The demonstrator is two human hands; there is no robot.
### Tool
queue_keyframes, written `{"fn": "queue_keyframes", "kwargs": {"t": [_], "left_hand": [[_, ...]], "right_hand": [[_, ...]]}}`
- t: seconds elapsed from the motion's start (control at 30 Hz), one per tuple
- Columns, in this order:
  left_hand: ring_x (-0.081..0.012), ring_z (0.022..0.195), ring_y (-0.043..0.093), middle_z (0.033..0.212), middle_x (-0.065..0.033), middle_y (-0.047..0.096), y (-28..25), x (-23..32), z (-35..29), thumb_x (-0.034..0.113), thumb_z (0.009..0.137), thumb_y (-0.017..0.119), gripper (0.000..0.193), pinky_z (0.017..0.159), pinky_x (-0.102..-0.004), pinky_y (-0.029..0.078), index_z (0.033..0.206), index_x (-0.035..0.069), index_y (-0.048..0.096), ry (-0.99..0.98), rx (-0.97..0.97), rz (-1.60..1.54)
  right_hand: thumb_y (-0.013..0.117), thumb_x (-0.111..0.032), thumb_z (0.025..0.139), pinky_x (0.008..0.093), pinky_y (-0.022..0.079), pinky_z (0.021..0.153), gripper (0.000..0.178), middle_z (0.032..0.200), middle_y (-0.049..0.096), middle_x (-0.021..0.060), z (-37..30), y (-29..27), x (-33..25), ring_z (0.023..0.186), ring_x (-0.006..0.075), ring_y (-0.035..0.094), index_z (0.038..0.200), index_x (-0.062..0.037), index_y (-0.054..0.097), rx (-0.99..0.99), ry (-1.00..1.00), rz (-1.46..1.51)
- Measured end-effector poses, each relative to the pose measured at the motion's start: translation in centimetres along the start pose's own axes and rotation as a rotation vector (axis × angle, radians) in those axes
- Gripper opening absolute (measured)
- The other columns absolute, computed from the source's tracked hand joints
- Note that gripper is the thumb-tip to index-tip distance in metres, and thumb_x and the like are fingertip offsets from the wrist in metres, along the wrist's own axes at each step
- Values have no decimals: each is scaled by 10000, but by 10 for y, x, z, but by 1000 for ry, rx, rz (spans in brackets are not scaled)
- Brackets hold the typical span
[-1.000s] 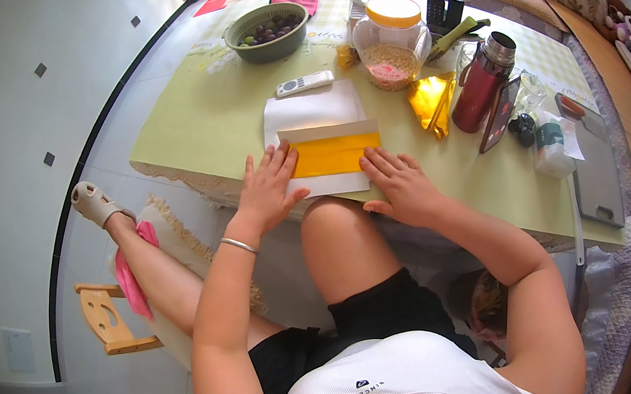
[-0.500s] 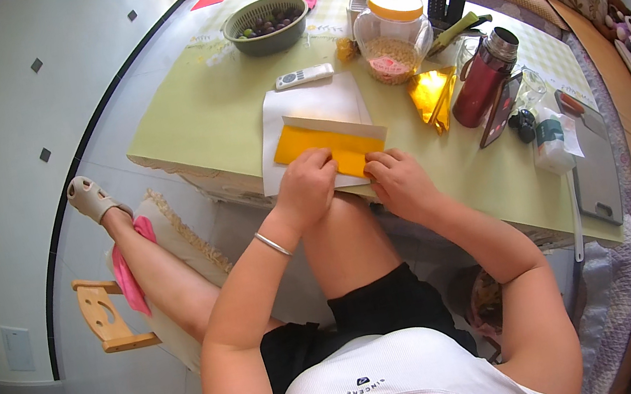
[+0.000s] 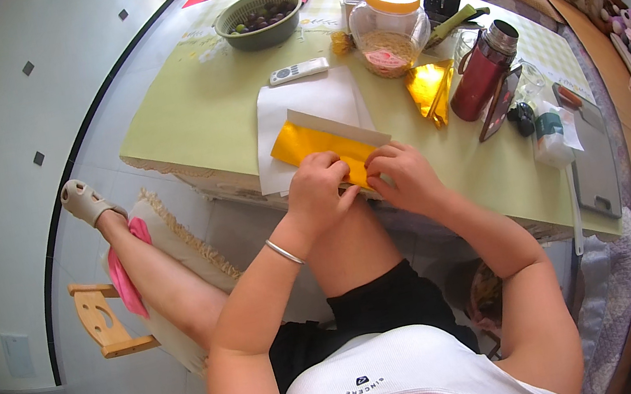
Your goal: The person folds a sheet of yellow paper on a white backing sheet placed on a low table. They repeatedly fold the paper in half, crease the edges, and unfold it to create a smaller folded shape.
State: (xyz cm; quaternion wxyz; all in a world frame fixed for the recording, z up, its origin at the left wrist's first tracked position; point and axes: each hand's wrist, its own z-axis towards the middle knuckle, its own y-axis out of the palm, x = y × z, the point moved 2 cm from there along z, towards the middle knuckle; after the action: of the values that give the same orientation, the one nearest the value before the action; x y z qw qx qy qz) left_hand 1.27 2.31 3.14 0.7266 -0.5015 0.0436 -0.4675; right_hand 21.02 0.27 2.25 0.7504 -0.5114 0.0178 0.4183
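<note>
A strip of yellow paper (image 3: 306,142) with a pale back edge standing up lies at the table's near edge. My left hand (image 3: 320,186) bends its fingers onto the strip's near side. At the strip's right end my right hand (image 3: 403,174) pinches the near edge, close beside the left fingertips. Beneath the strip are white sheets of paper (image 3: 269,117). A shiny gold folded paper piece (image 3: 432,92) stands to the right of them. Just behind the sheets rests a white remote control (image 3: 299,71).
A green basket of dark round fruit (image 3: 262,37) sits at the far left. A clear jar with an orange lid (image 3: 390,13), a red thermos (image 3: 483,73), a dark phone (image 3: 501,107), a white bottle (image 3: 551,141) and a grey cutting board (image 3: 591,159) line the right side.
My left hand has shifted right along the strip, closer to my right hand. The strip now tilts, its right part lower and curled near my fingers.
</note>
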Motion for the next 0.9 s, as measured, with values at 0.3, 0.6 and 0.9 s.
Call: {"fn": "queue_keyframes", "kwargs": {"t": [0.3, 0.6, 0.9], "left_hand": [[-337, 1005, 615, 1035, -139, 662, -1, -3, -5, 106, 650, 817, 280, 878, -415, 514, 886, 49, 678, 35, 4, -15], [-330, 982, 625, 1008, -123, 672, -3, -3, -2, 109, 667, 812, 259, 866, -413, 513, 866, 40, 662, -3, 5, -61], [-339, 927, 633, 961, -137, 673, -1, -5, 1, 69, 706, 737, 211, 831, -412, 519, 894, 32, 648, -10, -17, -1]], "right_hand": [[759, -182, 726, 417, 448, 872, 284, 1030, 622, 77, -13, 4, -28, 1023, 286, 578, 979, -99, 662, -64, -7, -215], [735, -159, 751, 412, 445, 911, 249, 1076, 647, 84, -7, 0, -19, 1060, 287, 587, 974, -78, 659, 39, 36, -193], [715, -142, 741, 398, 462, 856, 347, 1059, 661, 86, 2, -5, -30, 962, 268, 624, 1069, -69, 630, 127, -88, -207]]}}
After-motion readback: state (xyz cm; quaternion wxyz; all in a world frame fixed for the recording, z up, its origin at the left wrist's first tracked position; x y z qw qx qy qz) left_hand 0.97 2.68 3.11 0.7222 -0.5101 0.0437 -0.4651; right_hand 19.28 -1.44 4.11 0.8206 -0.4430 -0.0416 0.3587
